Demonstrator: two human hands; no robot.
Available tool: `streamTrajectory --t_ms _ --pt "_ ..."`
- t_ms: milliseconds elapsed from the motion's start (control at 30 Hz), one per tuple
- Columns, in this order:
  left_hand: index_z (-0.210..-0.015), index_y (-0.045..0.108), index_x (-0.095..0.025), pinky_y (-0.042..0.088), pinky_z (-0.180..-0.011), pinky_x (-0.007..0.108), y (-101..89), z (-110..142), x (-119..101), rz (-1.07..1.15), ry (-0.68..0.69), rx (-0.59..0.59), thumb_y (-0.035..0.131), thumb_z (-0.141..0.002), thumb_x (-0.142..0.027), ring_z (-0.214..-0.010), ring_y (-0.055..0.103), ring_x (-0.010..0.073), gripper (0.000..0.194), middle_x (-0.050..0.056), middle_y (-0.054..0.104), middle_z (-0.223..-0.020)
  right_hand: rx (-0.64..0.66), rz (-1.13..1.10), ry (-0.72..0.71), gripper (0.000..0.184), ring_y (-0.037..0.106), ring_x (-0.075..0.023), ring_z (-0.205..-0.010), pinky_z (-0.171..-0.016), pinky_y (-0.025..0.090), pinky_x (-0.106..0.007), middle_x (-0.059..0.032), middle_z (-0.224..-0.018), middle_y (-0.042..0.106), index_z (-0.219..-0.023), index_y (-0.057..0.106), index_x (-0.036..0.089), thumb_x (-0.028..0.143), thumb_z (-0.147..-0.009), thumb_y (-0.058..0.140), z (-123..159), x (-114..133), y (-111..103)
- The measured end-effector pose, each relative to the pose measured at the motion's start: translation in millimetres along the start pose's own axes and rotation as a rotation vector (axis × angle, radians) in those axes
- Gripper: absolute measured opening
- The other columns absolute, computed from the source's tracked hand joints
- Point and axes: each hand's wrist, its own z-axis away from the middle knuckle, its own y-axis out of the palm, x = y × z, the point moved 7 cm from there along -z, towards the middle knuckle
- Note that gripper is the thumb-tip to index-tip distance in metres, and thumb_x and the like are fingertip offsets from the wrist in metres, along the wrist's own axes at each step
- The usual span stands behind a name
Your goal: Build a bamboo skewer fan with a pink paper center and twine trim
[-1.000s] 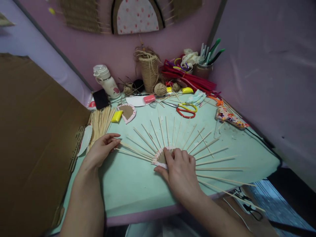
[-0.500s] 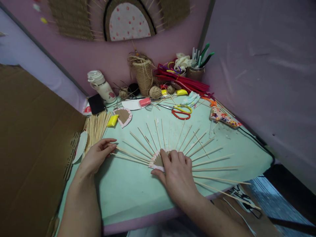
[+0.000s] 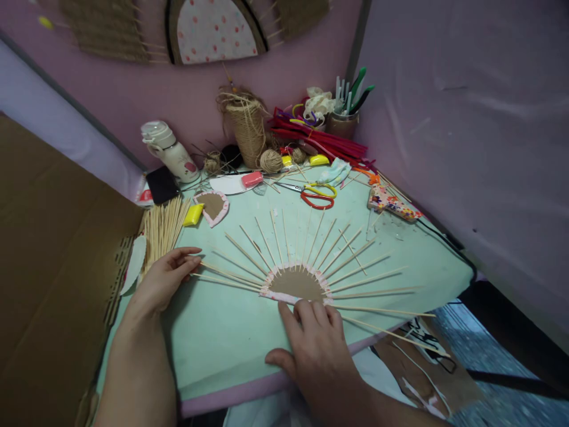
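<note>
A brown cardboard half-disc with a pink edge lies on the pale green table, and several thin wooden skewers fan out from it. My right hand rests flat just below the half-disc, fingers spread, fingertips at its straight edge. My left hand lies at the left end of the fan, fingers loosely curled, fingertips touching the outermost skewers. Neither hand grips anything that I can see.
A bundle of spare skewers lies left, beside a big cardboard sheet. At the back stand a bottle, a twine-wrapped jar, twine balls, scissors, red pipe cleaners and a tool cup. A smaller half-disc lies nearby.
My right hand has slid off the half-disc toward me, uncovering it. The left hand has stayed at the fan's left end. The view has shifted slightly.
</note>
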Motion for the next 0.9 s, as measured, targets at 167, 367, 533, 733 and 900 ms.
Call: streamTrajectory --t_ms 167,367,533,733,900 --pt "-0.094 0.068 -0.017 0.039 -0.053 0.024 0.8 -0.8 1.5 -0.024 0.002 0.008 0.079 -0.052 -0.058 -0.060 0.054 0.0136 0.059 0.002 0.065 -0.071 0.007 -0.031 0.008 0.068 0.053 -0.0245 -0.084 -0.080 0.035 -0.040 -0.0044 -0.088 0.061 -0.109 0.064 0.022 0.067 -0.059 0.075 4.6 -3.8 -1.7" --pt "-0.091 0.068 -0.017 0.037 -0.052 0.022 1.1 -0.2 0.7 -0.008 -0.013 -0.004 0.079 -0.050 -0.057 -0.056 0.050 0.0116 0.059 -0.001 0.061 -0.065 -0.030 -0.060 0.005 0.064 0.056 -0.0259 -0.094 -0.085 0.035 -0.041 -0.0070 -0.103 0.066 -0.114 0.062 0.022 0.062 -0.066 0.075 10.1 -11.1 -5.8" --pt "-0.091 0.068 -0.018 0.039 -0.053 0.023 1.4 0.7 -0.4 -0.026 0.000 0.006 0.078 -0.053 -0.055 -0.057 0.052 0.0122 0.055 -0.001 0.062 -0.065 -0.062 -0.046 -0.034 0.064 0.052 -0.0286 -0.112 -0.097 0.030 -0.044 -0.0103 -0.125 0.063 -0.121 0.060 0.021 0.063 -0.074 0.068 12.9 -20.0 -7.8" --pt "-0.094 0.067 -0.018 0.041 -0.054 0.023 1.5 -0.4 2.4 -0.056 0.016 0.026 0.076 -0.056 -0.056 -0.058 0.055 0.0129 0.055 0.001 0.065 -0.070 -0.074 -0.032 -0.042 0.064 0.051 -0.0291 -0.112 -0.097 0.029 -0.044 -0.0113 -0.123 0.064 -0.119 0.061 0.019 0.062 -0.073 0.070 6.5 -21.1 -9.5" --pt "-0.094 0.068 -0.018 0.040 -0.052 0.023 1.5 -0.1 2.7 -0.055 0.017 0.017 0.076 -0.057 -0.056 -0.055 0.053 0.0121 0.053 0.000 0.063 -0.066 -0.070 -0.013 -0.048 0.063 0.051 -0.0294 -0.111 -0.096 0.030 -0.045 -0.0120 -0.123 0.063 -0.120 0.061 0.018 0.060 -0.074 0.070 -3.2 -20.7 -11.8"
